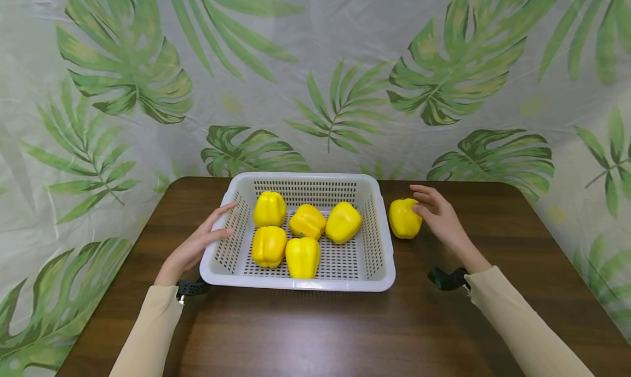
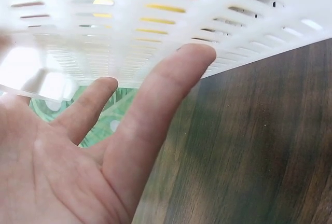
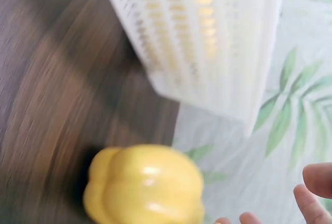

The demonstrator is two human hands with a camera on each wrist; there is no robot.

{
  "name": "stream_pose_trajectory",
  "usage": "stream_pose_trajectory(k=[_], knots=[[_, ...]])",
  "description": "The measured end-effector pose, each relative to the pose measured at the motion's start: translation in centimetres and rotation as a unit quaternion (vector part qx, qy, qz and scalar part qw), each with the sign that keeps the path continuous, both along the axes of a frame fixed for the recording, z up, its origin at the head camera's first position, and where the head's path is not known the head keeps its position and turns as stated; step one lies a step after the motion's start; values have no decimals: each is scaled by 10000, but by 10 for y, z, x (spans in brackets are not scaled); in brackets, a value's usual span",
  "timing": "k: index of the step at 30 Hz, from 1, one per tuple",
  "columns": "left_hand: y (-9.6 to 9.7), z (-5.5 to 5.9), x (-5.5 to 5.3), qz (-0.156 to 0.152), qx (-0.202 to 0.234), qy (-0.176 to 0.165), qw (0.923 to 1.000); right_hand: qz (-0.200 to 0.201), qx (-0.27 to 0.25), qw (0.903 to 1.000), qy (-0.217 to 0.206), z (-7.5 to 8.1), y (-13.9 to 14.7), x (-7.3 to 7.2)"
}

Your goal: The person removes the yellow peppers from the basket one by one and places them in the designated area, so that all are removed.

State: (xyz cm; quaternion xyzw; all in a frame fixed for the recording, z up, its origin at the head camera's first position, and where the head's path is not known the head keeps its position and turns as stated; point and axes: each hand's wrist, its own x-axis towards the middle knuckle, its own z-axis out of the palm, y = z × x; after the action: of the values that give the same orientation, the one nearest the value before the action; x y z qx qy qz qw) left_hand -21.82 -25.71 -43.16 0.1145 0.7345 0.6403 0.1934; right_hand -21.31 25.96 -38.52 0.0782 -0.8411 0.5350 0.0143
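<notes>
A white perforated plastic basket (image 1: 296,285) stands on the table with several yellow bell peppers (image 1: 343,222) inside. At its left wall is my left hand (image 1: 197,244), thumb and fingers extended; in the left wrist view the thumb (image 2: 155,110) lies along the slotted side, and whether it presses there I cannot tell. One more yellow bell pepper (image 1: 403,219) sits on the table just right of the basket. Beside that pepper hovers my right hand (image 1: 443,218), its fingers loosely bent. In the right wrist view, fingertips (image 3: 310,203) show apart from the pepper (image 3: 145,185).
The dark brown wooden table (image 1: 305,333) extends in front of the basket and to both sides. Close behind its far edge hangs a pale cloth with green leaf prints (image 1: 340,108). Each wrist wears a black strap (image 1: 446,278).
</notes>
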Motion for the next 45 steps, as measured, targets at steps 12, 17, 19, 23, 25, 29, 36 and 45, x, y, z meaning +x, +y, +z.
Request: stream_pose_trajectory(k=[12, 17, 19, 23, 25, 29, 36, 45], knots=[[0, 1, 1, -32, 52, 9, 10000, 561, -291, 9979, -115, 21, -37, 19], [0, 1, 1, -25, 9, 26, 10000, 794, -451, 9955, -271, 24, -52, 24], [0, 1, 1, -12, -17, 25, 10000, 887, -492, 9943, -343, 24, -58, 27], [0, 1, 1, 4, -24, 18, 10000, 1012, -426, 9930, -434, 22, -69, 32], [0, 1, 1, -1, 3, 9, 10000, 1073, -384, 9925, -438, 21, -76, 35], [0, 0, 1, -13, 8, 32, 10000, 1175, -315, 9913, -511, 18, -90, 40], [0, 0, 0, 4, -5, 49, 10000, 1526, -252, 9862, -583, 13, -116, 47], [0, 0, 0, 0, -30, 44, 10000, 1875, -194, 9803, -590, 4, -141, 49]])
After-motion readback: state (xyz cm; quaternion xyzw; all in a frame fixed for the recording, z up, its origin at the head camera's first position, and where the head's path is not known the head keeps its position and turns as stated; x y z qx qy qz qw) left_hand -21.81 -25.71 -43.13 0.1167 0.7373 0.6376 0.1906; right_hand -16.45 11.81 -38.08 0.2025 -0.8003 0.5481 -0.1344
